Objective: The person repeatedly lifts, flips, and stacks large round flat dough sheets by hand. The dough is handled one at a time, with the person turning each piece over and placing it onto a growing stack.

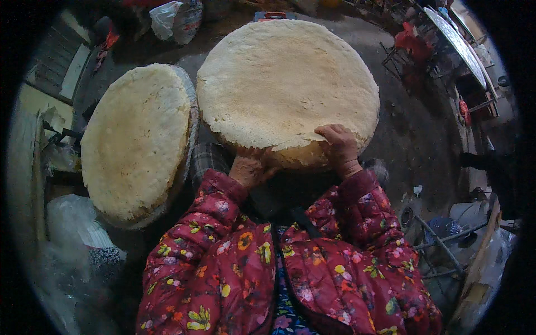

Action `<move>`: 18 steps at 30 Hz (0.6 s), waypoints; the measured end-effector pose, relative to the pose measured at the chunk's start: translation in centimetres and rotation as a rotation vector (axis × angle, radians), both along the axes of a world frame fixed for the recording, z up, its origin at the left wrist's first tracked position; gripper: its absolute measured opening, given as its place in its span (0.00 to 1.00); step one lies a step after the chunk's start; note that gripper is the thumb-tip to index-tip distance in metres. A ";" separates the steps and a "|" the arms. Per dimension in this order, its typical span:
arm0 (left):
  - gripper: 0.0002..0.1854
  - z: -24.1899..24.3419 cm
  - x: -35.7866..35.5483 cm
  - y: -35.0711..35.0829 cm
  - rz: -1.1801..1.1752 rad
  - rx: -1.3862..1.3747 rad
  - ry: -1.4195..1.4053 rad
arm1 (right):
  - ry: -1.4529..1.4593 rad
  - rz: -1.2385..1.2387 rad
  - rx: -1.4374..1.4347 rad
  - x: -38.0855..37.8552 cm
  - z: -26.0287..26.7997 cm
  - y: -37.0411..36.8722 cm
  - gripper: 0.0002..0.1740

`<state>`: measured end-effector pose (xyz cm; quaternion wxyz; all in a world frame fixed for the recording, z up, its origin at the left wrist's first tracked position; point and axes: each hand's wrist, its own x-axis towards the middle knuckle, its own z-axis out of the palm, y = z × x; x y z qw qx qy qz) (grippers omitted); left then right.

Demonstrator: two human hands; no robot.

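Note:
A thick round cream-coloured pad (289,83), perhaps foam, lies before me with a brownish middle and a ragged rim. My left hand (251,165) grips its front edge; the fingertips are hidden under the rough upper layer. On the right part of that edge, my right hand (340,146) has its fingers bent over the top and holds the rim. Between the hands, a browner strip of the pad's side shows below the uneven top layer. A second round pad (138,142) of the same kind leans or lies tilted at my left, with whitish wrapping along its side.
A white plastic sack (176,21) stands at the far left. Clear plastic bags (75,226) are heaped at lower left. To the right are a metal folding frame (439,247), a wooden board (477,259) and a round silvery tabletop (456,46). Dark floor (402,138) shows beyond the pad.

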<state>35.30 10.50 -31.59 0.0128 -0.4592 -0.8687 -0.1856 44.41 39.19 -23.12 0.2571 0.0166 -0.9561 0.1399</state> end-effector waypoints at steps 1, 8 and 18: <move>0.36 0.0 -0.1 0.0 -0.029 0.056 0.064 | 0.009 0.011 0.015 -0.2 0.2 0.3 0.17; 0.36 -0.1 -0.7 0.6 -0.094 0.167 0.144 | 0.150 0.048 0.173 -4.4 8.1 1.2 0.15; 0.31 -0.4 -0.8 1.1 -0.074 0.259 0.045 | 0.287 0.056 0.297 -4.7 10.5 0.9 0.13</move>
